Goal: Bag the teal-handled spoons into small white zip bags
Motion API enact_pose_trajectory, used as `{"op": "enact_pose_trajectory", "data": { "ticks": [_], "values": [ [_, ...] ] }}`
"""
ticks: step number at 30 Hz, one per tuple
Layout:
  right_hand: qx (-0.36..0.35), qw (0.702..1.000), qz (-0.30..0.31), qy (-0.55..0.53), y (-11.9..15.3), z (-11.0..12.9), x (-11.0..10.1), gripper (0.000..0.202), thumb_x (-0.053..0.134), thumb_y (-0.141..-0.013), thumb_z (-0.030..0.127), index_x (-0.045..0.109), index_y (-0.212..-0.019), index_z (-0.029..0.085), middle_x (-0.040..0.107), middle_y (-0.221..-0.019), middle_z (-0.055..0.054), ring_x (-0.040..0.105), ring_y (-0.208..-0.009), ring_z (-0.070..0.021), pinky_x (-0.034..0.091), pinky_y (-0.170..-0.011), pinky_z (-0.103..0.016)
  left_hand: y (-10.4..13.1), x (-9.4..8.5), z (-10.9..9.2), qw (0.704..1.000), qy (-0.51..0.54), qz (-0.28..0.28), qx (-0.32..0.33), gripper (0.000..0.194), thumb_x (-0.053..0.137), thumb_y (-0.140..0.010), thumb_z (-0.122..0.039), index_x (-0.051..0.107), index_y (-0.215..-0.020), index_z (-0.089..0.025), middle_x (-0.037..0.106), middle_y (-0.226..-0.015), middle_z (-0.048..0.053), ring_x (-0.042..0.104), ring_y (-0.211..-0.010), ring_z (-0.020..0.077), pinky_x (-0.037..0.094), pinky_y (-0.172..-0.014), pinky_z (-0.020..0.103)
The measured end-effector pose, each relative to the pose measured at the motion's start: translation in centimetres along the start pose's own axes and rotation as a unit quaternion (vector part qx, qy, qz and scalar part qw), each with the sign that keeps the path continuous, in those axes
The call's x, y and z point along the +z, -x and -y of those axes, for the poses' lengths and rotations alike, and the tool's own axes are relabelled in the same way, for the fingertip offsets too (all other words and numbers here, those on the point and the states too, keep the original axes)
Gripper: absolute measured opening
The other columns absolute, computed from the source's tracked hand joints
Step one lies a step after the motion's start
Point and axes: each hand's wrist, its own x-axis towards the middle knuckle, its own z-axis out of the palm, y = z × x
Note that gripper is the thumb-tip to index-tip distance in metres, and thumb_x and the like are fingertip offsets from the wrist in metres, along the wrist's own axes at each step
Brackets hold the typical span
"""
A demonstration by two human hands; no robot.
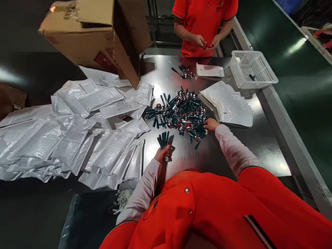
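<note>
Gathering, by the look of it: holding a bunch of dark-handled utensils in the left hand at lower centre, with fingers closed round it and handles pointing up the frame. Over at the right edge of the pile of utensils, mid-frame on the table, with the right hand; cannot tell at this size whether pinching a handle or only touching. Probably calls next for freeing a piece without dragging tangled neighbours along. Hemmed in at left by heaped white packets, and at right by a fanned stack of white sleeves, just beside the right hand. Best room for moving: below the pile, between both hands. Can't see the near edge behind the red shirt.
</note>
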Motion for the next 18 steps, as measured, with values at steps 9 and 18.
{"op": "enact_pose_trajectory", "data": {
  "ticks": [9,18],
  "values": [
    [-0.298,0.889,-0.036,0.345,4.3,5.3,-4.9,0.031,0.046,-0.094,0.003,0.076,-0.104,0.006,0.072,-0.112,-0.023,0.068,-0.11,-0.0307,0.05,-0.094,-0.038,-1.7,0.7,-3.7,0.993,0.054,0.101,-0.013,0.041,0.068,-0.091,-0.052,0.063,-0.084,-0.012,0.039,-0.047,-0.008,0.03,-0.038,0.0057,0.033,-0.044,0.02],
    [-0.498,0.841,0.131,0.165,1.9,8.8,-3.6,0.015,0.067,-0.091,0.026,0.08,-0.099,0.023,0.078,-0.092,0.0,0.069,-0.088,-0.0182,0.05,-0.085,-0.031,-0.7,4.1,-3.4,0.985,0.062,0.155,-0.037,0.062,0.047,-0.098,-0.067,0.07,-0.095,-0.009,0.069,-0.072,0.011,0.048,-0.047,0.0103,0.034,-0.045,0.023]
  ]
}}
